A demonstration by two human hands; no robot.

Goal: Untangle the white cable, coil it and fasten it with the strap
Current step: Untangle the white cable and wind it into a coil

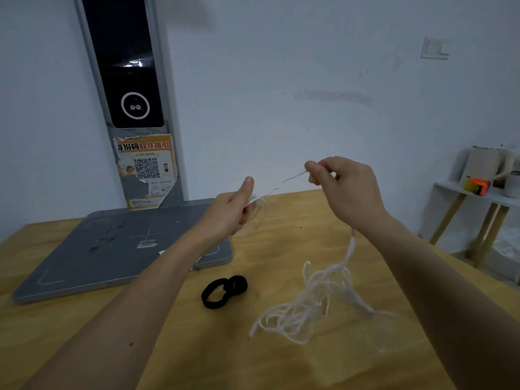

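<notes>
A thin white cable [306,305] lies in a loose tangle on the wooden table [281,361], right of centre. One strand rises from the tangle to my right hand [346,190], which pinches it above the table. From there a short stretch runs taut to my left hand [233,212], which grips it with curled fingers and a raised thumb. The black strap [223,291], curled into two joined loops, lies flat on the table between my forearms, left of the tangle.
A grey scanner stand [118,249] with a flat base and a tall post covers the table's back left. A white wall is behind. A small white side table [478,192] with a kettle and an orange item stands at the far right.
</notes>
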